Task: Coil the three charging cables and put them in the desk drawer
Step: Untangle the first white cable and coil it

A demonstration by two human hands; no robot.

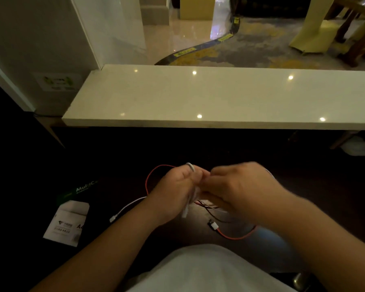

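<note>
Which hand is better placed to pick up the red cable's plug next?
Probably the right hand: the red cable plug lies just below it, while the left hand grips the white cable.

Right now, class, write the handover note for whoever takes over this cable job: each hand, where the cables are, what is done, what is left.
Left hand: closed on a white cable, loops bunched in the fist.
Right hand: pinching the same white cable beside it; blurred.
Red cable: loose on the dark desk, uncoiled.
A thin dark cable lies under the hands.
Another white lead trails left; whether it is the same white cable is unclear.
Done: nothing stowed.
Left: finish coiling all, put them in the drawer, which is not in view.
</note>
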